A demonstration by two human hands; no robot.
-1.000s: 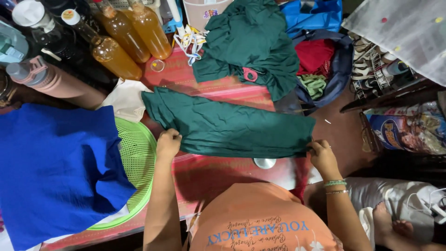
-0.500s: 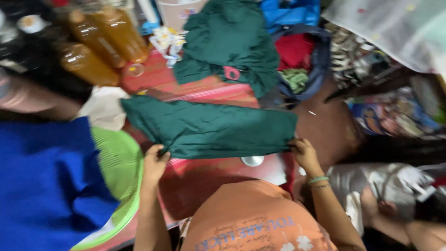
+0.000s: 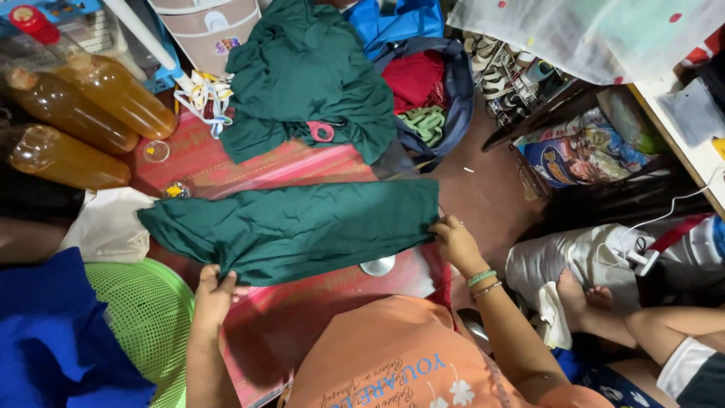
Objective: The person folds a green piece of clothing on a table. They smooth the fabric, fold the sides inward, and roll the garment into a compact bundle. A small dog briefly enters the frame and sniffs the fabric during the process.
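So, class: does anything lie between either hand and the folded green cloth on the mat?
Nothing visible does. The left hand grips the green cloth at its near left edge, and the right hand holds its right end. Both touch the fabric directly.

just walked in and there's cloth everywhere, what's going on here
A person in an orange shirt is handling a dark green garment stretched flat across a red striped mat. The left hand pinches its near edge, and the right hand holds its right end. A second green pile lies beyond it, a green basket sits at the left, and amber bottles stand behind.
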